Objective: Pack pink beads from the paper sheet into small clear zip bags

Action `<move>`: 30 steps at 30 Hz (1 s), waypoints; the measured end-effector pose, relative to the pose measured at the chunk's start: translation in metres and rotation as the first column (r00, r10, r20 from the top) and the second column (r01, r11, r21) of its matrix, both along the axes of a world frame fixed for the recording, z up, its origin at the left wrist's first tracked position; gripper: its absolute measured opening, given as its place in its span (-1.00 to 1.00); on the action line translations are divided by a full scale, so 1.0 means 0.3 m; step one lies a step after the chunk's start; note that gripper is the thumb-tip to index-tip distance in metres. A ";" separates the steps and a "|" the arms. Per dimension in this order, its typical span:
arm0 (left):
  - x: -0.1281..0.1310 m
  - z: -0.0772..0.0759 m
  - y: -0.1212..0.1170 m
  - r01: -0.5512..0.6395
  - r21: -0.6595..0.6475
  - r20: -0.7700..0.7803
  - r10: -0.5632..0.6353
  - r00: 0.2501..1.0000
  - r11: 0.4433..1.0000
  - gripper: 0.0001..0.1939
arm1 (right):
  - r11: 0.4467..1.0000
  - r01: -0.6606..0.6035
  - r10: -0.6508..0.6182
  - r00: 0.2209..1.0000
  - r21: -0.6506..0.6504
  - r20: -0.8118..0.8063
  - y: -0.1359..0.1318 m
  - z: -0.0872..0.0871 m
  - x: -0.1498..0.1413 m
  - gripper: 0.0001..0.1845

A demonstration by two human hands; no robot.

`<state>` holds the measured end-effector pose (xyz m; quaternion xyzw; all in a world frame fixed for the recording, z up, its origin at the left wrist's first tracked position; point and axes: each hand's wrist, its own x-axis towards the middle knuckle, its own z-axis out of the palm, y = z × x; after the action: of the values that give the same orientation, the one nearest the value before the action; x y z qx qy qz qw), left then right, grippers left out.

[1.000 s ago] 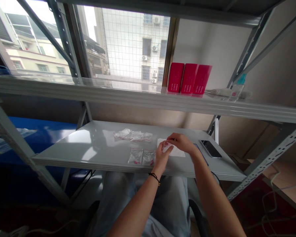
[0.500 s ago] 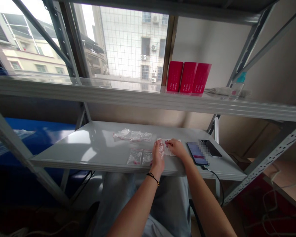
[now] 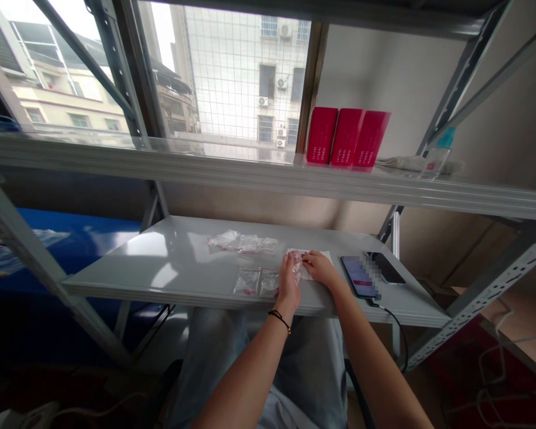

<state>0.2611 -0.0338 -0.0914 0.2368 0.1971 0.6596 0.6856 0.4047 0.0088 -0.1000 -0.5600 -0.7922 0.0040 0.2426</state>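
My left hand (image 3: 288, 286) is closed on a small clear plastic bag (image 3: 297, 275), held upright over the grey shelf top. Beside its upper part is my right hand (image 3: 322, 269), fingers pinched together. Tiny red bits show around the right fingertips, but what they grip is too small to make out. Under the right hand lies a white sheet (image 3: 309, 276). Left of my hands, two clear zip bags lie flat, one bag (image 3: 247, 281) with a small red thing at its bottom and another bag (image 3: 268, 280) partly behind my left hand.
Several clear bags (image 3: 242, 243) lie loosely farther back. On the right are a phone (image 3: 357, 275) with a cable and a second dark phone (image 3: 386, 268). Three red boxes (image 3: 348, 137) and a spray bottle (image 3: 438, 154) stand on the upper shelf, whose edge crosses above my hands.
My right fingertips have come closer to the bag in my left hand. The view has shifted slightly; the bags and phones lie as before.
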 end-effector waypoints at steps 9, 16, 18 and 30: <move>-0.002 0.002 -0.002 -0.007 0.000 -0.053 0.007 0.999 1.000 -0.42 | 1.000 0.006 -0.009 0.991 -0.028 -0.131 0.008 0.010 -0.002 -0.83; -0.008 0.010 -0.019 0.042 0.041 -0.145 -0.036 0.989 0.998 -0.47 | 1.000 -0.004 0.015 0.917 0.028 -0.399 -0.037 0.127 0.008 -0.66; -0.004 0.008 -0.027 0.079 0.076 -0.181 -0.064 0.981 0.994 -0.52 | 0.997 -0.074 0.079 0.890 0.029 -0.449 -0.060 0.194 0.011 -0.60; 0.001 0.003 -0.036 0.141 0.148 -0.206 -0.109 0.973 0.979 -0.54 | 0.949 -0.316 0.285 0.851 0.005 -0.440 -0.176 0.348 0.009 -0.74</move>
<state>0.2613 -0.0447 -0.0904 0.3675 0.1942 0.6020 0.6818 0.4073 -0.0442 0.0043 -0.4220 -0.7948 0.1937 0.3907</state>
